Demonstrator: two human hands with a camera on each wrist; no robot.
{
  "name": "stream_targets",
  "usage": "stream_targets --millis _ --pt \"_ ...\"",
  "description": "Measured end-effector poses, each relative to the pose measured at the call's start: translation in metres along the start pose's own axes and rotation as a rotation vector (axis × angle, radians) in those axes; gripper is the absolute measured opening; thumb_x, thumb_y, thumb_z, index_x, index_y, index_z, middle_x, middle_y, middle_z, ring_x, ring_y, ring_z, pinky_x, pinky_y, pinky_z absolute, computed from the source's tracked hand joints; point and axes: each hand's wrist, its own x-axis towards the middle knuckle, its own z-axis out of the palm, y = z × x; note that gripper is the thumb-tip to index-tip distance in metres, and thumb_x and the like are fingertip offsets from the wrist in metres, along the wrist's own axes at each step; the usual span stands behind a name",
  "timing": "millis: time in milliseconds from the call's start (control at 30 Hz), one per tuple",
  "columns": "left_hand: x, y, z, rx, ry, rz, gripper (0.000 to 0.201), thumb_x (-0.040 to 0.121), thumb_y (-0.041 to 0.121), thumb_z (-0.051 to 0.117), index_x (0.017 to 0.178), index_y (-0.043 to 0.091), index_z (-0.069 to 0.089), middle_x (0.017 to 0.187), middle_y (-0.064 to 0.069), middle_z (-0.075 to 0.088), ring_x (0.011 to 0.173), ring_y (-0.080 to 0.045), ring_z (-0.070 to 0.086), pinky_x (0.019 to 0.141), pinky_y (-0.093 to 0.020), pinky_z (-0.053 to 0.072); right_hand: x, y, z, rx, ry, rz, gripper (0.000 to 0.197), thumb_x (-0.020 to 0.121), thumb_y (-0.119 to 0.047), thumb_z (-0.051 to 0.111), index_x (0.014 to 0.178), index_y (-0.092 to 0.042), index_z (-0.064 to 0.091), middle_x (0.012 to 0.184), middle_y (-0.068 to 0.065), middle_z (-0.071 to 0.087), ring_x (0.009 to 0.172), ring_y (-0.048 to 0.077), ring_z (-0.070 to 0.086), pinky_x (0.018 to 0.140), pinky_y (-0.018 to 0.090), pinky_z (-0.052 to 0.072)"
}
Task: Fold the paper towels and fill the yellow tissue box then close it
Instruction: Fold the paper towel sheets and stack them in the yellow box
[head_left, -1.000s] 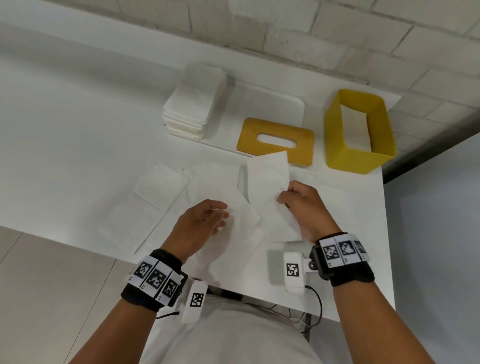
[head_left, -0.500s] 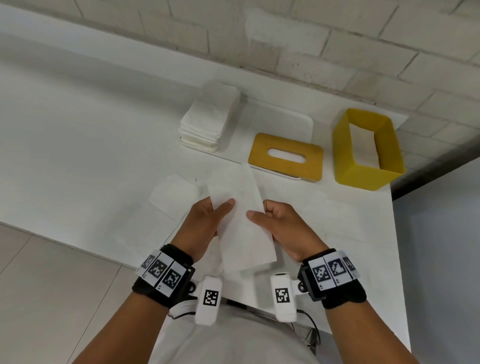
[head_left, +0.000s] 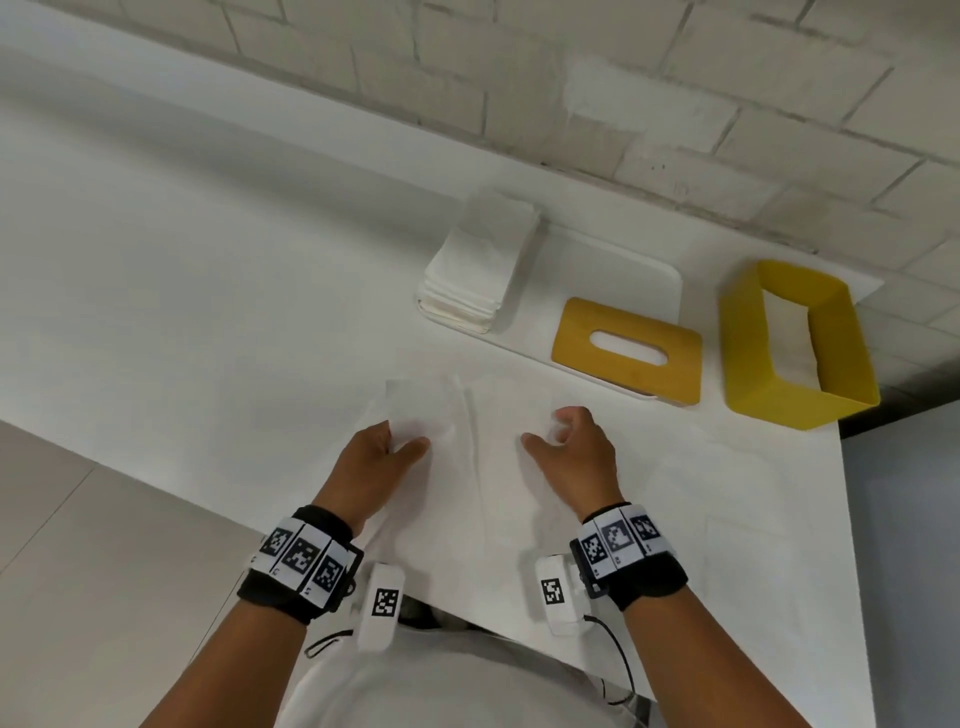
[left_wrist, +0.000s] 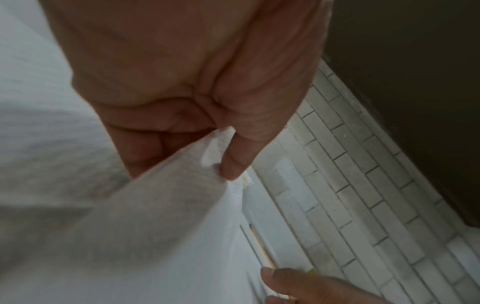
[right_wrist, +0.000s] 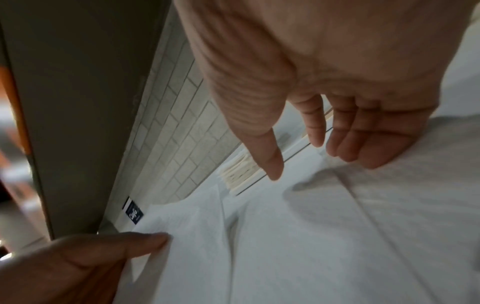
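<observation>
From the head view: pinched the folded towel (head_left: 413, 415) by its near edge in the left hand (head_left: 382, 457), low over the desk (head_left: 208, 291) and just left of the flat sheet (head_left: 498, 467) spread in front. Kept the right hand (head_left: 576, 452) above that sheet with fingers loosely curled, gripping nothing. Left the yellow box (head_left: 748, 374) open at the far right, well apart from both hands, one towel already inside; left its lid (head_left: 628, 356) off, resting on the white tray (head_left: 670, 280) beside the stack (head_left: 478, 270) of towels. From the left wrist: clamped thumb (left_wrist: 239, 156) against curled fingers with the towel's edge between. From the right wrist: hung the fingers (right_wrist: 358, 148) slightly spread and relaxed, just over the sheet, apparently not touching it. Judged the step to be setting the finished towel aside and starting the next fold. Best done by laying the towel down flat without loosening its crease, then taking the sheet by two corners, matching edges squarely and pressing the fold narrow enough for the box. Against half a second ago: no longer held the towel upright between both hands; let go with the right, carried it left and lower with the left alone.
</observation>
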Motion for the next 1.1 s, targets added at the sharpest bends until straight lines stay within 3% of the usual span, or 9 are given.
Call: stream_targets --millis 67,167,433,500,600,767,867,1000,1100 --pt "0.004 -0.003 -0.005 0.050 -0.013 -0.023 0.012 0.099 0.025 0.064 0.105 0.024 0.075 0.097 0.003 0.079 0.092 -0.020 0.075 0.070 -0.026 0.055 0.005 -0.007 0.010 -0.109 -0.006 -0.010 0.065 0.083 -0.038 0.077 0.137 -0.018 0.047 0.133 0.008 0.058 0.122 0.026 0.056 0.097 0.032 0.046" --pt "0.009 -0.007 -0.010 0.036 -0.027 -0.050 0.015 0.098 0.031 0.066 0.107 0.023 0.074 0.099 0.004 0.079 0.094 -0.019 0.075 0.084 -0.037 0.060 0.008 -0.013 0.020 -0.168 0.004 0.010 0.068 0.083 -0.033 0.077 0.140 -0.022 0.042 0.138 0.007 0.057 0.124 0.028 0.056 0.096 0.036 0.050" --pt "0.005 -0.003 -0.012 -0.101 -0.041 -0.085 0.034 0.097 0.042 0.064 0.099 0.011 0.076 0.097 -0.007 0.080 0.095 -0.030 0.075 0.089 -0.046 0.059 0.007 -0.017 0.017 0.246 0.156 0.024 0.053 0.088 -0.015 0.071 0.137 -0.025 0.050 0.115 0.004 0.065 0.105 0.023 0.063 0.085 0.028 0.044" --pt "0.004 -0.001 -0.012 -0.109 -0.035 -0.038 0.030 0.099 0.039 0.064 0.095 0.012 0.076 0.094 -0.007 0.079 0.094 -0.031 0.075 0.081 -0.041 0.058 0.003 -0.022 0.010 0.507 0.095 0.046 0.052 0.087 -0.011 0.075 0.135 -0.021 0.055 0.112 0.005 0.067 0.102 0.021 0.066 0.090 0.033 0.052" --pt "-0.001 0.010 -0.013 -0.096 -0.018 0.086 0.019 0.102 0.029 0.061 0.098 0.022 0.077 0.092 0.005 0.079 0.087 -0.012 0.074 0.073 -0.024 0.053 -0.020 -0.044 -0.021 0.904 -0.039 -0.064 0.031 0.091 0.000 0.067 0.121 -0.008 0.065 0.112 0.013 0.071 0.103 0.026 0.067 0.095 0.038 0.052" --pt "-0.010 0.034 -0.015 -0.116 -0.109 0.173 0.017 0.100 0.031 0.062 0.111 0.029 0.074 0.107 -0.005 0.078 0.104 -0.030 0.073 0.094 -0.056 0.057 -0.069 -0.076 -0.081 1.237 -0.384 -0.362 0.036 0.089 -0.002 0.052 0.118 -0.011 0.070 0.119 0.012 0.073 0.107 0.021 0.071 0.088 0.031 0.059" --pt "-0.017 0.043 -0.015 -0.211 -0.218 0.166 0.024 0.104 0.011 0.055 0.120 0.020 0.070 0.113 -0.007 0.077 0.105 -0.026 0.074 0.088 -0.047 0.061 -0.074 -0.077 -0.062 1.034 -0.404 -0.379 0.034 0.089 0.001 0.058 0.118 -0.012 0.071 0.108 0.012 0.074 0.093 0.019 0.072 0.080 0.030 0.059" --pt "-0.026 0.049 -0.013 -0.356 -0.289 0.159 0.039 0.107 0.002 0.041 0.100 0.018 0.076 0.091 -0.003 0.078 0.079 -0.016 0.074 0.068 -0.027 0.058 -0.076 -0.073 -0.020 0.694 -0.263 -0.362 0.033 0.091 -0.003 0.066 0.118 -0.022 0.072 0.112 0.021 0.069 0.100 0.032 0.072 0.090 0.045 0.055" --pt "-0.028 0.050 -0.013 -0.508 -0.308 0.146 0.031 0.106 0.019 0.048 0.104 0.019 0.079 0.101 -0.008 0.076 0.093 -0.022 0.072 0.081 -0.035 0.058 -0.080 -0.069 -0.010 0.668 -0.205 -0.334 0.032 0.096 -0.004 0.063 0.117 -0.026 0.071 0.097 0.003 0.074 0.088 0.014 0.073 0.077 0.027 0.056"
